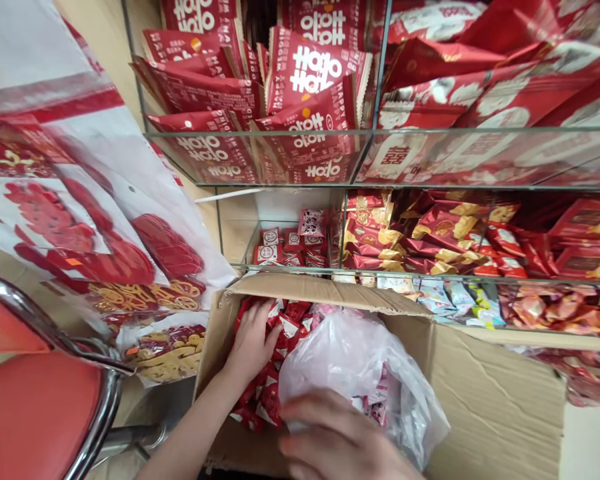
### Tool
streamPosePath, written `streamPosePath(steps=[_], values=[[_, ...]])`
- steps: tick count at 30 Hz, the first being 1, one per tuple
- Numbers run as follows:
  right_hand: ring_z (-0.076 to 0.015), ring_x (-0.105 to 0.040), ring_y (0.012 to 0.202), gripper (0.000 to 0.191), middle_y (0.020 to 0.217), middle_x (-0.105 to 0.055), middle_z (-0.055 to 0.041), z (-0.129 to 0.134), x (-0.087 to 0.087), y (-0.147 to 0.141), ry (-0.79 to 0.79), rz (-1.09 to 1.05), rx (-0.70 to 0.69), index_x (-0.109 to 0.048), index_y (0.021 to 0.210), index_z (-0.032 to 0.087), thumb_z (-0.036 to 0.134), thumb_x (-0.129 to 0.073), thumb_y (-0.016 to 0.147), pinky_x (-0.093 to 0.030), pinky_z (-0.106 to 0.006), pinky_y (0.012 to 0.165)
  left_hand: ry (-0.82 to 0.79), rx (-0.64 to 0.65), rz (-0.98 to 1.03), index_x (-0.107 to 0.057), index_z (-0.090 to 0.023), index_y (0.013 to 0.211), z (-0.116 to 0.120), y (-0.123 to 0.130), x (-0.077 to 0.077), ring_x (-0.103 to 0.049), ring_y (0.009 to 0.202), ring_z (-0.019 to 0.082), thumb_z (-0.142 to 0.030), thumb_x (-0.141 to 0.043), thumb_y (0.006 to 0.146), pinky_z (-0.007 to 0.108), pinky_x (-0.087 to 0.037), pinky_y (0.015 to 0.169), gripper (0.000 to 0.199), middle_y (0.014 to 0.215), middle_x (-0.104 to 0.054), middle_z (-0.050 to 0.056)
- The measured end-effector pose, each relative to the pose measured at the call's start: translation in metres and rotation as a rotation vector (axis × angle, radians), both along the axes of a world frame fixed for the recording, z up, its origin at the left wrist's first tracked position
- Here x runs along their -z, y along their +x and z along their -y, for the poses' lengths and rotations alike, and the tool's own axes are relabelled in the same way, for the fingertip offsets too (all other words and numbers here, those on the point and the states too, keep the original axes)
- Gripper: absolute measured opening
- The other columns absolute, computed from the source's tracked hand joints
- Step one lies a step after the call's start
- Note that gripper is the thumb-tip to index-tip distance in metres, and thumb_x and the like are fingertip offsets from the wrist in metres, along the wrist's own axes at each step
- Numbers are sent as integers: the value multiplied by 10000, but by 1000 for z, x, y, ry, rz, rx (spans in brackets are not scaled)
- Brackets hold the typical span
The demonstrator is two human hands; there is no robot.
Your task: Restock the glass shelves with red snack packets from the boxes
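My left hand (253,337) reaches into an open cardboard box (320,291). It rests on small red packets (270,393) heaped at the box's left side, thumb apart from the fingers; some fingertips are partly hidden among them. A clear plastic bag (340,347) stands beside the heap, and pink-and-white packets (376,400) show inside it. Blurred by motion, my right hand (337,433) is over the near side of the bag. Its fingers are parted, with nothing seen between them.
Glass-fronted shelves hold red wedding packets (315,73), gold-and-red packets (440,223) and a bin of small square packets (290,247). A red chair (35,413) stands at left, near hanging bags of red decorations (95,247). The box's flap (495,400) spreads right.
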State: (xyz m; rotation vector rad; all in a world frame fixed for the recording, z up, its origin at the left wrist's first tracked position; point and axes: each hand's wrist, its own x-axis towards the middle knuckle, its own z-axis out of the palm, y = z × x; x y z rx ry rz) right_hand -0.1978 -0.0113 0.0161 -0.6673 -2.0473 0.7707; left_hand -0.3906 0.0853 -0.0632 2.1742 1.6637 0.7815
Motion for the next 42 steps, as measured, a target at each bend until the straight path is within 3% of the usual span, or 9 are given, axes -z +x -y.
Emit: streamPosePath(steps=[3,8,11,15,22,27,33,37,42], values=[[-218,-428,1139,373,1190,-518,-154,-37,13,-40,-17,362,109,-509,1124,100,37,-392,776,-389,-341,935,-26,-32,51,-516,-169,1094,-15,-3,8,-506,994,246,-160,-502,725,421,-380,881,369,1044,-573,100],[-350,-485,1012,369,1068,-540,-292,-73,53,-59,-198,626,503,-506,1080,-53,86,-474,740,-387,-492,861,-57,-95,192,-590,-188,960,-10,-14,5,-559,901,209,-152,-515,707,367,-412,838,267,946,-615,64],[-345,-502,925,225,939,-587,-251,-76,63,-56,-188,575,505,-599,901,22,112,-546,702,-398,-494,807,-85,-142,313,-605,-189,868,3,-18,3,-584,819,206,-228,-535,713,347,-444,764,175,861,-623,52],[-215,-518,864,70,848,-599,-83,-65,66,-43,-180,413,413,-536,756,165,145,-569,698,-419,-334,787,-82,-243,523,-531,-198,820,29,-18,-8,-591,742,172,-313,-512,746,304,-464,702,138,815,-609,23],[-109,-490,612,107,733,-486,23,-30,39,-12,-674,-386,190,-399,906,230,291,-425,821,-423,-231,546,-224,-329,1222,-480,-220,829,69,4,-51,-602,688,131,-290,-561,729,257,-504,609,147,793,-606,-30],[-150,-542,788,418,982,-543,-43,-26,11,0,-470,-158,232,-328,1137,255,198,-513,766,-468,-284,685,-314,-241,1061,-549,-214,934,72,18,-59,-611,744,167,-299,-612,693,268,-513,639,263,903,-637,11],[-171,-495,1038,390,1151,-538,-68,-27,-10,4,-95,169,191,-408,1203,247,144,-424,827,-423,-306,879,-500,-267,1081,-586,-196,1027,83,17,-49,-563,964,230,-459,-533,716,309,-480,773,411,1060,-622,62],[-170,-530,972,364,1084,-585,-62,-29,-18,0,-78,159,136,-447,1183,239,157,-433,829,-446,-301,840,-570,-120,1074,-589,-221,1033,84,17,-57,-552,992,224,-371,-661,630,297,-461,819,436,1068,-624,53],[-213,-445,1092,417,1161,-525,-64,-31,-11,0,-171,-22,275,-479,1123,251,289,-603,726,-374,-360,923,-500,-53,1125,-571,-229,1041,75,26,-75,-553,996,206,-308,-617,691,293,-437,861,362,1080,-619,30]])
